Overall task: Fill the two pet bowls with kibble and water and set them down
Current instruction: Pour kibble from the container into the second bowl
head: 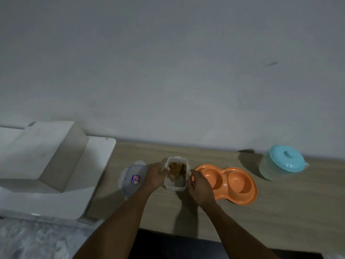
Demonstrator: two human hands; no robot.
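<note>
1. Translucent plastic makes up the kibble container, which stands open on the wooden desk between both hands, with its lid lying off to the left, partly under the left hand.
2. Brown kibble sits heaped toward the far end of the container, and the near end looks bare.
3. The left hand wraps the container's left wall, fingers clamped on it with the thumb near the rim. The right hand rests against the right wall, its fingers loosely curled; I cannot tell whether it grips or merely steadies.
4. The orange double bowl lies just beside the right hand, both wells empty, so the pouring seems the step in hand.
5. To do it well, I would lift the container with a firm two-sided hold, carry it over one well only, and tip a short edge or corner down so the kibble runs in a narrow stream.
6. Tilt slowly: the heap may let go all at once and scatter over the rim or into the neighbouring well, which is meant for water.
7. The blue-lidded tub at the far right stands well apart and plausibly holds the water; its contents are not visible.
</note>
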